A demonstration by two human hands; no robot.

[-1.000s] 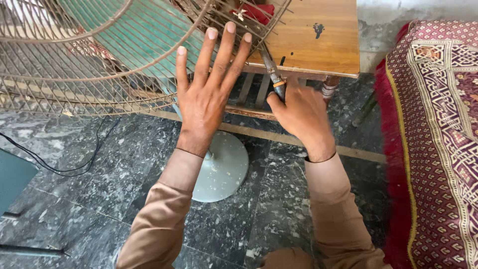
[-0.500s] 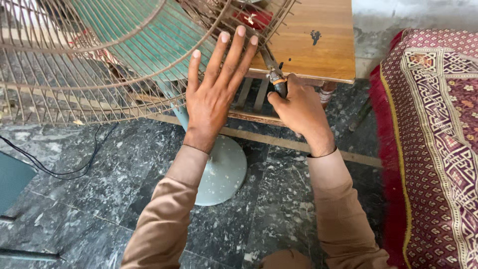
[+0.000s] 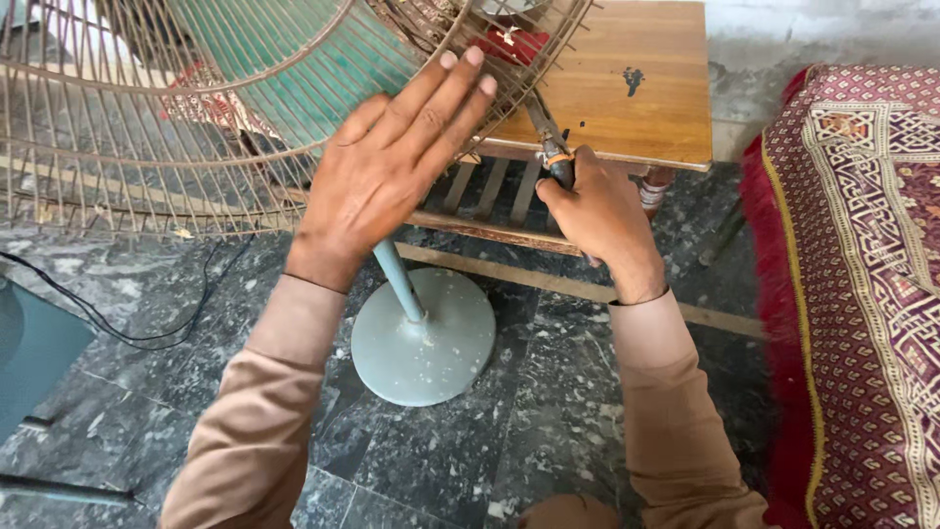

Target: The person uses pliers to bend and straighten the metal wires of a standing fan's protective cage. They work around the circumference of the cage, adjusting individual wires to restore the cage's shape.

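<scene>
Pressing flat against the wire fan guard (image 3: pixel 196 127), the left hand (image 3: pixel 387 167) has its fingers straight and held close together, pointing up and to the right across the rusty ribs; it grips nothing, only rests on the cage. The right hand (image 3: pixel 602 211) is curled tight around the handles of a pair of pliers (image 3: pixel 548 137), fingers wrapped shut on them. The pliers' long axis runs on a slant, handles low and to the right inside the fist, nose pointing up and to the left into the guard's wires near its hub; whether the nose actually bites a wire cannot be told. The guard fills the upper left of the view, tilted, with a green fan blade (image 3: pixel 294 59) showing behind its ribs. Below it a pale pole drops to the round fan base (image 3: pixel 426 338) on the dark marbled floor (image 3: pixel 470 460). A small wooden table (image 3: pixel 636 88) stands just behind the right hand, and a red patterned rug (image 3: pixel 862 274) lies along the right edge.
</scene>
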